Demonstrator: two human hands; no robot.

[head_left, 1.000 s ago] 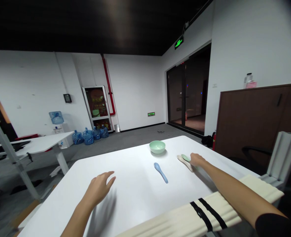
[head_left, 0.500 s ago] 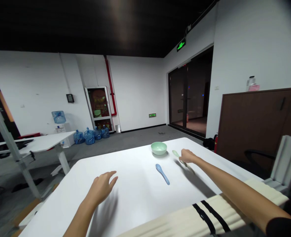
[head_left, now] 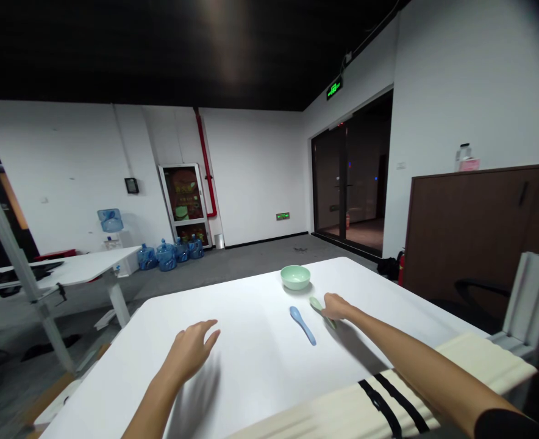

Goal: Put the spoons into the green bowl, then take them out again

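Note:
My right hand [head_left: 335,306] is closed on a pale green spoon [head_left: 317,305], held just above the white table [head_left: 251,360] right of a blue spoon [head_left: 303,325]. The blue spoon lies flat, bowl end pointing away from me. A mint green bowl [head_left: 295,277] stands a little beyond both spoons. My left hand [head_left: 190,350] rests flat on the table at the near left, fingers stretched out, holding nothing.
A cream cloth with two black stripes [head_left: 388,402] lies along the table's near right edge. A grey chair back [head_left: 532,292] and a brown cabinet [head_left: 480,225] stand to the right. Another white desk [head_left: 63,268] and water jugs [head_left: 166,254] are at the left.
My right hand lifted the green spoon from the right side of the table and carried it left, to beside the blue spoon. My left hand stayed put.

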